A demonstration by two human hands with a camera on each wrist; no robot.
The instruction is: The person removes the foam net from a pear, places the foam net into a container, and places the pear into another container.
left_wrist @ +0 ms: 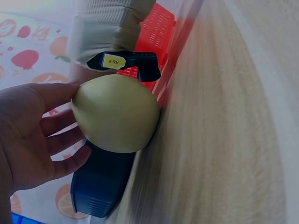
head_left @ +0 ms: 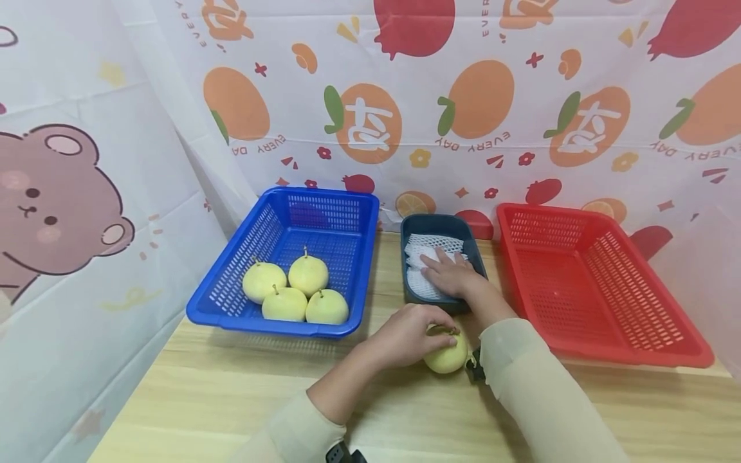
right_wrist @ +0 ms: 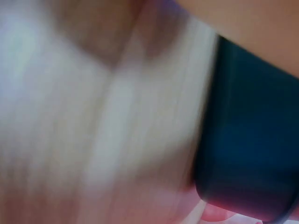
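My left hand [head_left: 408,335] holds a pale yellow-green pear [head_left: 447,359] by its upper part, just in front of the dark green box [head_left: 446,307]. In the left wrist view, the thumb and fingers lie along one side of the pear [left_wrist: 117,114]. My right hand [head_left: 454,276] reaches into that box, its extended fingers resting on white foam net sleeves [head_left: 421,284]. Because the right wrist view is blurred, it mainly shows the side of the dark box [right_wrist: 252,135].
At the left, a blue basket [head_left: 366,270] holds several pears [head_left: 285,303]. A red basket [head_left: 556,315] stands to the right of the box. All stand on a wooden table [head_left: 243,399], with a fruit-print cloth [head_left: 417,173] hanging behind.
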